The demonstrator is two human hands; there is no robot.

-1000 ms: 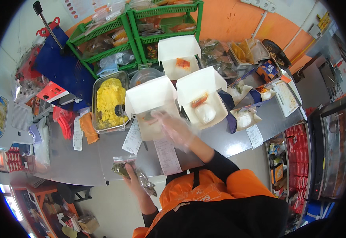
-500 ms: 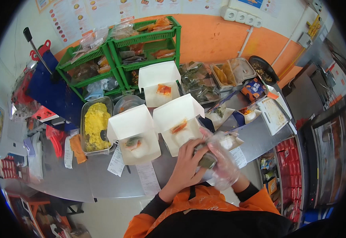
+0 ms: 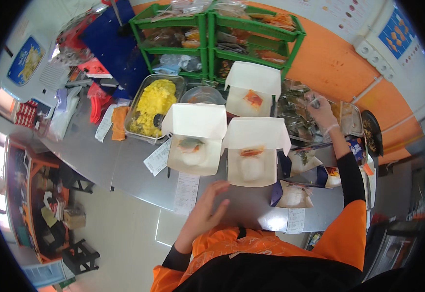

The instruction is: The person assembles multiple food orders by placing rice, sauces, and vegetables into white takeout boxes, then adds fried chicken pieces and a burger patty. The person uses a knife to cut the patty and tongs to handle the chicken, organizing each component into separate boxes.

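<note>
A worker in an orange apron reaches across a metal surface (image 3: 139, 182) with the right hand (image 3: 322, 113), sheathed in a clear glove, its fingers curled down at a pile of clear packets (image 3: 292, 117) with dark green contents, toward the back right; whether the fingers have closed on one of the packets cannot be told. The bare left hand (image 3: 203, 214) is empty, fingers parted, at the front edge beside a long paper slip (image 3: 187, 191). Between the two hands, two white boxes stand side by side with lids raised: the left box (image 3: 195, 120) holds a white mound, a green piece and an orange-red piece, while the right box (image 3: 257, 131) holds a white mound below an orange-red strip. Behind them, a third box (image 3: 253, 77), also open, shows an orange-red piece. To the left sits a pan of yellow food (image 3: 155, 101), next to a clear round tub (image 3: 203, 95). Green racks (image 3: 256, 35) filled with bags rise behind, and smaller, dark-sided boxes (image 3: 295, 194) stand at the right.
</note>
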